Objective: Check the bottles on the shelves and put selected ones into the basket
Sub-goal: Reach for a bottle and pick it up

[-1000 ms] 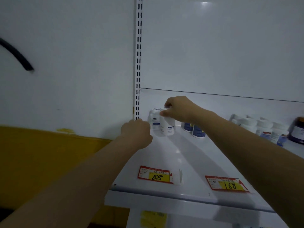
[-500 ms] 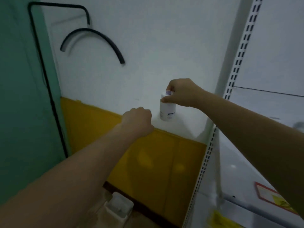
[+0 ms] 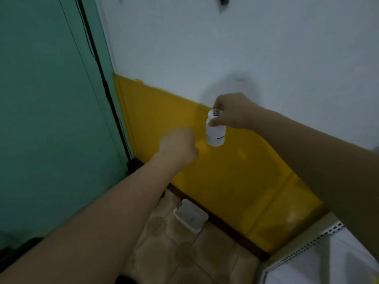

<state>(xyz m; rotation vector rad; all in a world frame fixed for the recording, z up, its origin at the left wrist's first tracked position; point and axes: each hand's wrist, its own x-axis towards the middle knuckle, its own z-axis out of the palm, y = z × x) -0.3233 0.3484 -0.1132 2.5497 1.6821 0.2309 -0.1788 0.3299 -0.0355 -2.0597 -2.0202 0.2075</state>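
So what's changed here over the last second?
The right hand lifted the white bottle off the shelf and carried it left and down, toward the white basket on the floor. The fingers kept their hold near its cap; the left hand stayed fisted.

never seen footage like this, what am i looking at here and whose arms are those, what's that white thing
There is no machine here. A person wears one wide-angle camera on the head, looking forward and down, so the two bare arms reaching in from the bottom and the right are that person's own.

The right hand holds a small white bottle by its top, hanging in the air in front of a wall painted white above and yellow below. The left hand is closed into a loose fist beside the bottle and seems to hold nothing, though its palm side is hidden.

Below, on the tiled floor, stands a white basket. The corner of a white shelf unit shows at the lower right. A green wall fills the left.
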